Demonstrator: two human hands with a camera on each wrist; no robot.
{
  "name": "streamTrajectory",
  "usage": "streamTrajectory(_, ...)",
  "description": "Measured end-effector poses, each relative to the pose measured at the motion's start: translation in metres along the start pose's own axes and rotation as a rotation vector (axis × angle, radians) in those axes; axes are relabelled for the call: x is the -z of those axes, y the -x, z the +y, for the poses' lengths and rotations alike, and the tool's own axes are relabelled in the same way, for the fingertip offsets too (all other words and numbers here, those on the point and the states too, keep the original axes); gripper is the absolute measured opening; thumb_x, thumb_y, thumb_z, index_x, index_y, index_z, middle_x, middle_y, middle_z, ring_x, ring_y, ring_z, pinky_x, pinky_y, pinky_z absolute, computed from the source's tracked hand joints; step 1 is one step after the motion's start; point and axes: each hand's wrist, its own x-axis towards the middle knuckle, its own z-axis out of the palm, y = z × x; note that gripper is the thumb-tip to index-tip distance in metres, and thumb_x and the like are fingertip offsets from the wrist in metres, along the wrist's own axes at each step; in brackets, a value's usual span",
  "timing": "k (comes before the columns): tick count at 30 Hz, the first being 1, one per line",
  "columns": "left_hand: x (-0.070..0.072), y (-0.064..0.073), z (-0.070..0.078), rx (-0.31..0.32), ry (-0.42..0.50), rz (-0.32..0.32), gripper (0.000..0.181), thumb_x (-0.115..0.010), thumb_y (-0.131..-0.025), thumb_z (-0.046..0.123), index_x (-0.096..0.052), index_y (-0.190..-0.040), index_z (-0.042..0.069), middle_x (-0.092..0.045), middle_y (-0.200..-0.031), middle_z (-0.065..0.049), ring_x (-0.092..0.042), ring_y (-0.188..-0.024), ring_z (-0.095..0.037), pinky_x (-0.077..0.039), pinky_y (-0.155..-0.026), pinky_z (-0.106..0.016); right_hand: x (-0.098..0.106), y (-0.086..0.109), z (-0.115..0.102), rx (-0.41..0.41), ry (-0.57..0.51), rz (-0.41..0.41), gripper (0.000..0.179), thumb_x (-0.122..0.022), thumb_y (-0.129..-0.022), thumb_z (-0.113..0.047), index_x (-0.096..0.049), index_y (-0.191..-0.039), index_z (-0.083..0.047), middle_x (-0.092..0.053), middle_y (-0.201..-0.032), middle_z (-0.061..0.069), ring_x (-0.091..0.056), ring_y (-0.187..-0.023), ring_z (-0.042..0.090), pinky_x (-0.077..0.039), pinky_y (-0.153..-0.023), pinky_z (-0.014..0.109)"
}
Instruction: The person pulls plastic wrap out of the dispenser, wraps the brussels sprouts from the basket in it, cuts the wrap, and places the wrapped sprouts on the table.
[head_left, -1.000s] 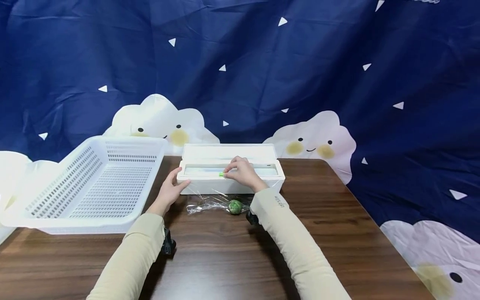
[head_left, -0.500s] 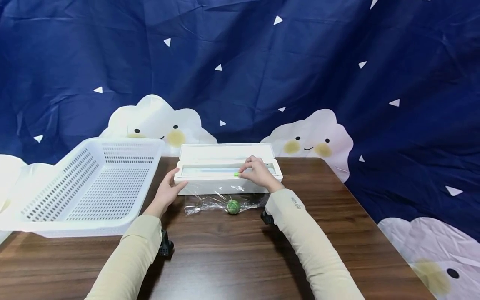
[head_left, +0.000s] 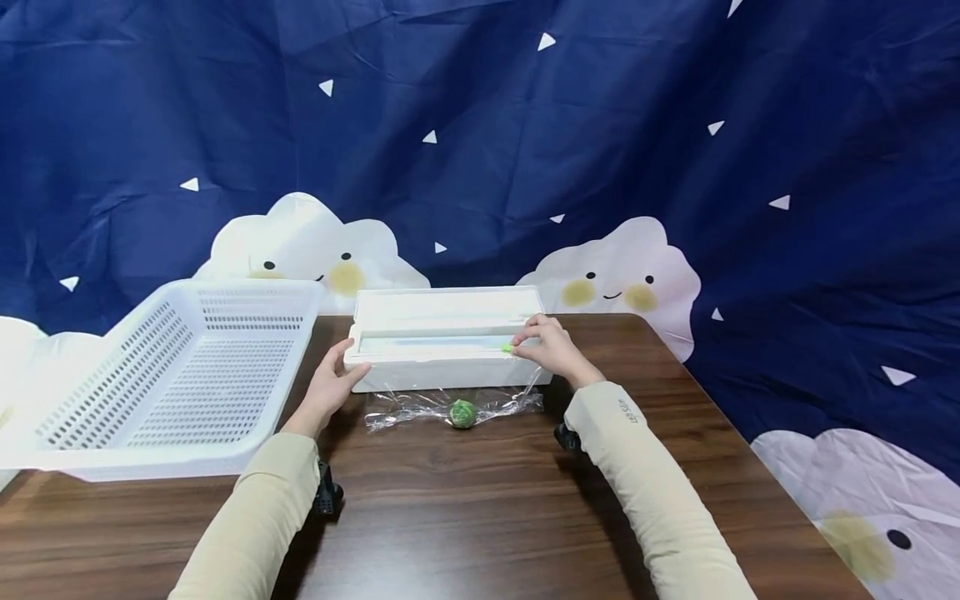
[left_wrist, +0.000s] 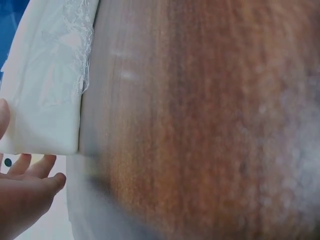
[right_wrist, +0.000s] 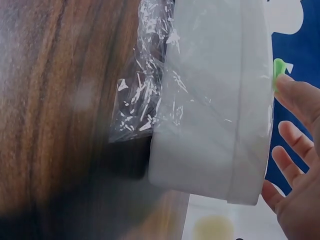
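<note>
A white cling film dispenser stands on the table with its lid raised at the back. My left hand grips its left end, thumb on the front and fingers against the side. With thumb and fingertips, my right hand pinches the small green slide cutter near the right end of the front edge. Clear cling film hangs down the dispenser's front and lies crinkled on the table. On the film rests a small round green thing with pale lines. In the right wrist view the cutter sticks up beside the thumb.
A large white perforated plastic basket stands at the left of the brown wooden table. Behind the table hangs a dark blue cloth printed with clouds and triangles.
My right hand has slid the green cutter from the middle of the dispenser's front edge toward its right end. The left hand keeps its grip on the left end.
</note>
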Motion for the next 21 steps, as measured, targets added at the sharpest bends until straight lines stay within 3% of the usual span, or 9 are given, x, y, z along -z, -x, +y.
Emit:
streamTrajectory(14, -0.007, -0.003, 0.000, -0.006, 0.032, 0.015, 0.061, -0.057, -0.092, 0.011, -0.024, -0.143, 0.007, -0.028, -0.144, -0.020, -0.034, -0.127, -0.034, -0.032, -0.101, -0.042, 0.007, 0.003, 0.009, -0.012, 0.001, -0.013, 0.009, -0.071, -0.080, -0.018, -0.072, -0.085, -0.010, -0.051, -0.104, 0.005, -0.038, -0.107, 0.029, -0.026, -0.092, 0.049)
streamTrajectory(21, 0.000, 0.000, -0.003, -0.009, 0.015, 0.019, 0.064, -0.059, -0.091, 0.013, -0.024, -0.144, 0.007, -0.030, -0.143, -0.020, -0.038, -0.124, -0.035, -0.033, -0.100, -0.042, 0.010, 0.006, 0.022, 0.071, -0.069, 0.055, 0.005, -0.073, -0.076, -0.004, -0.070, -0.080, -0.001, -0.051, -0.095, 0.012, -0.043, -0.094, 0.031, -0.036, -0.082, 0.042)
